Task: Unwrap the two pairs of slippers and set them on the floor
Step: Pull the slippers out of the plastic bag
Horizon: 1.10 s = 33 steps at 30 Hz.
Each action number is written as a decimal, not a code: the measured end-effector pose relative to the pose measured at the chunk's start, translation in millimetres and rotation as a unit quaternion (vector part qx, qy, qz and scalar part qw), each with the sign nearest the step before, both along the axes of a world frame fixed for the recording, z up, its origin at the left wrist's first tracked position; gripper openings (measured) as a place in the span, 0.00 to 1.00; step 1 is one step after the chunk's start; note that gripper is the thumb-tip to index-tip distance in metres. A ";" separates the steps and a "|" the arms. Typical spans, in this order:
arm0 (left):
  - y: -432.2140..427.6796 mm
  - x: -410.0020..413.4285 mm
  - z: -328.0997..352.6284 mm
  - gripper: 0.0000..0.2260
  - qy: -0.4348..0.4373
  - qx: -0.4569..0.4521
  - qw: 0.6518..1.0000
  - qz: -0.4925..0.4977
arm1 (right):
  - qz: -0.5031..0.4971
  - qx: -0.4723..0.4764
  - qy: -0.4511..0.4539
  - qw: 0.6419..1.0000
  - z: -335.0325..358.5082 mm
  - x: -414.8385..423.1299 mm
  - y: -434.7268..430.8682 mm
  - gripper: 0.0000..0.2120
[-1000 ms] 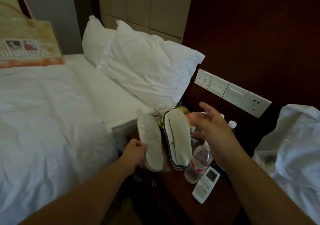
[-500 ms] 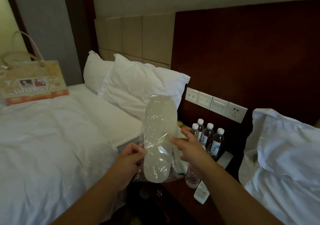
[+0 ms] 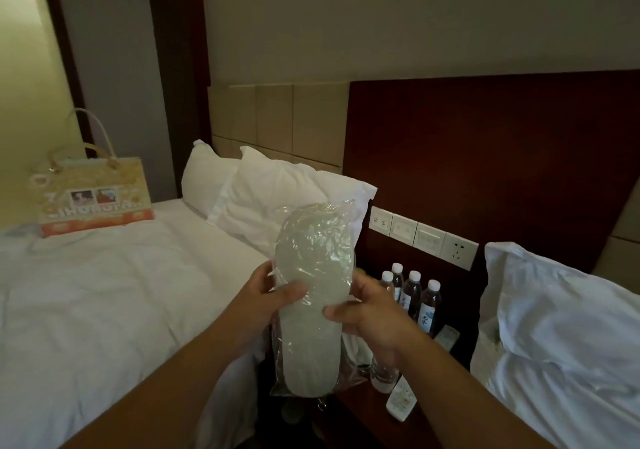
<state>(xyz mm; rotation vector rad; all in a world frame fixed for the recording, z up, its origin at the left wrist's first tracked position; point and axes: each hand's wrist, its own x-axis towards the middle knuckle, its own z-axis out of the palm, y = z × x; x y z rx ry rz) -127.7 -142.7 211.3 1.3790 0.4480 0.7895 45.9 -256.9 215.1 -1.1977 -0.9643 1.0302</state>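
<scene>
The plastic-wrapped slipper pair [image 3: 313,296] stands upright, sole facing the person, between both hands; the left hand [image 3: 268,301] and right hand [image 3: 367,313] each pinch its sides, thumbs on the sole.

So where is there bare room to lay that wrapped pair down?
The bed is bare white sheet between the gift bag and the pillows. The nightstand is crowded with water bottles and a remote; only its near edge shows bare.
</scene>
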 end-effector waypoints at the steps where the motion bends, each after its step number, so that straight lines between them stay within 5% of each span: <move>1: -2.5 -0.9 7.1 0.25 -0.003 0.027 1.000 -0.005 | 0.000 0.004 -0.012 1.000 1.7 -3.4 -1.4 0.24; 7: -5.3 -9.1 25.8 0.24 0.063 0.056 0.996 0.018 | -0.081 0.053 -0.155 0.983 34.8 -2.7 -15.0 0.43; 9: -4.4 -14.0 28.2 0.25 0.100 0.057 0.993 0.000 | -0.156 0.124 -0.320 0.926 53.1 4.2 -22.7 0.43; 11: -4.6 -17.4 31.6 0.25 0.122 0.049 0.991 -0.022 | -0.199 0.186 -0.497 0.824 67.9 13.6 -29.3 0.40; 13: -6.0 -19.7 36.8 0.26 0.144 0.049 0.988 -0.038 | -0.207 0.201 -0.591 0.753 77.3 22.0 -33.6 0.33; 17: -10.0 -20.3 46.5 0.26 0.179 0.059 0.980 -0.066 | -0.202 0.195 -0.647 0.709 85.9 30.6 -39.4 0.13; 21: -12.6 -20.8 48.6 0.24 0.196 0.052 0.975 -0.091 | -0.180 0.205 -0.627 0.730 89.4 33.5 -40.2 0.07; 26: -14.0 -21.8 43.9 0.20 0.200 0.037 0.974 -0.096 | -0.094 0.153 -0.592 0.786 93.1 31.4 -43.1 0.16; 29: -16.1 -22.1 44.1 0.19 0.202 0.044 0.974 -0.094 | -0.078 0.136 -0.576 0.803 94.9 29.3 -39.9 0.08; 33: -19.9 -25.1 45.5 0.19 0.214 0.058 0.970 -0.095 | -0.140 0.138 -0.431 0.881 98.5 26.3 -35.6 0.03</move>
